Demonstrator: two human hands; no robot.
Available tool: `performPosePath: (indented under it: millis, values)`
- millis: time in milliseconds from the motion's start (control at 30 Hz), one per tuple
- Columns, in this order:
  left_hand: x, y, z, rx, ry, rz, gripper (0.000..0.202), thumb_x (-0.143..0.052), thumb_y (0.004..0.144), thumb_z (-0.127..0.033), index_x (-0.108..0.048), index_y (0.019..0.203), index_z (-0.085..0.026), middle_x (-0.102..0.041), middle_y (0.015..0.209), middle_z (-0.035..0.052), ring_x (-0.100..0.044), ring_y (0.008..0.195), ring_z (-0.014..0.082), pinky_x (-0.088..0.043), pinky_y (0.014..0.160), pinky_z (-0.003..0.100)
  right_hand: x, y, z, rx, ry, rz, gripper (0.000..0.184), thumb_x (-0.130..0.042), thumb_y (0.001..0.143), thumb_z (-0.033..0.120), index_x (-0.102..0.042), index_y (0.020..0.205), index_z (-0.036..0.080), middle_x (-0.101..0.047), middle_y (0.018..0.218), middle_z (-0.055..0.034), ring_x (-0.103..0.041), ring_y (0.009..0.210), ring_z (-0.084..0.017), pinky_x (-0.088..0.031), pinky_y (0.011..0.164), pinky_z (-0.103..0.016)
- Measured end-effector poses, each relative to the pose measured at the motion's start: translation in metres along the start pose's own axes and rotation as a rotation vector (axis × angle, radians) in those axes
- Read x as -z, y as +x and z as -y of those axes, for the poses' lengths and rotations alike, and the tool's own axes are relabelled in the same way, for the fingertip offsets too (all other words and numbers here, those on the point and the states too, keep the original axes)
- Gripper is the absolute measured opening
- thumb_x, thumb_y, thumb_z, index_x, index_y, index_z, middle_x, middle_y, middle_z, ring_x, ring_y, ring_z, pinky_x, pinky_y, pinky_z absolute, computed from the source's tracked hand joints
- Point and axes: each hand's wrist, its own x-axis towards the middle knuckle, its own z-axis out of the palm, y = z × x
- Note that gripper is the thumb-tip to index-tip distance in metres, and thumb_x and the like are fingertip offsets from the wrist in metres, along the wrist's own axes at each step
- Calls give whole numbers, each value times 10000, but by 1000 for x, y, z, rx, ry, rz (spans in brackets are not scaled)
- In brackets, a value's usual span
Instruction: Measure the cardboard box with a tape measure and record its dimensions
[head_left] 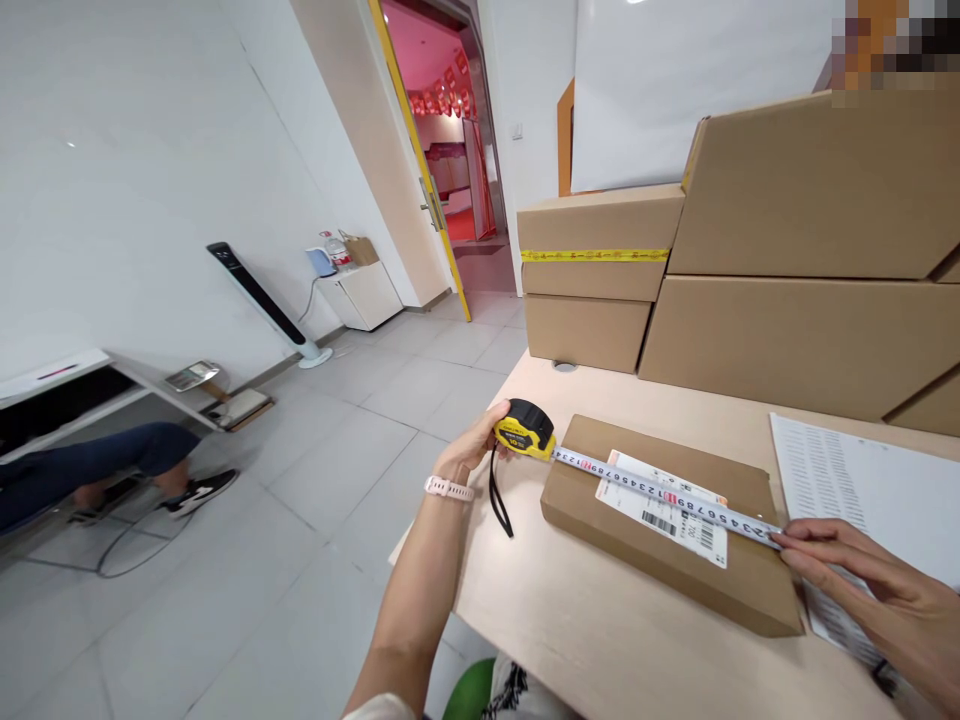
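My left hand point(476, 440) is closed around the yellow and black case of a tape measure point(525, 428), at the left end of a flat cardboard box point(667, 450). A black wrist strap point(499, 495) dangles from the case. The white blade point(645, 487) is pulled out lengthwise over the box top, passing across a white shipping label point(637, 510). At the box's right end, my right hand point(862, 575) pinches the blade's tip between thumb and fingers.
Large cardboard boxes point(795, 340) are stacked along the back of the desk point(517, 590). Printed sheets point(885, 490) lie right of the flat box. A seated person's leg point(150, 455), a tower fan point(259, 295) and an open door point(420, 160) are to the left.
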Motion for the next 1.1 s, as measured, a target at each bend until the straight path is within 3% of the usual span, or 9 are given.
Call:
performPosePath:
  millis: [367, 667, 933, 1100]
  values:
    - [2, 1, 3, 14, 9, 6, 521, -422, 876, -627, -587, 784, -142, -578, 556, -32, -503, 419, 74, -376, 393, 202, -1, 0, -3, 30, -4, -11, 223, -680, 538, 483, -744, 568, 271, -685, 863, -74, -657, 798, -257, -527, 696, -311]
    - [1, 1, 1, 17, -23, -16, 582, -555, 710, -722, -598, 742, -142, -628, 515, 45, -525, 403, 123, -350, 376, 236, 0, 0, 0, 36, -1, -13, 232, -678, 537, 491, -744, 562, 271, -684, 849, -73, -660, 783, -254, -529, 691, -305]
    - [0, 1, 2, 20, -48, -13, 531, -483, 838, -637, -610, 873, -123, -627, 593, 0, -544, 433, 88, -405, 401, 210, -1, 0, -23, 92, 3, 37, 209, -671, 646, 466, -752, 650, 273, -665, 935, -62, -643, 865, -249, -516, 786, -303]
    - [-8, -6, -6, -25, -105, -16, 545, -628, 702, -658, -622, 824, -127, -648, 591, 38, -569, 436, 131, -428, 406, 235, -4, -5, -19, 100, 42, 2, 193, -684, 682, 439, -730, 769, 273, -645, 1011, -41, -620, 942, -243, -482, 869, -311]
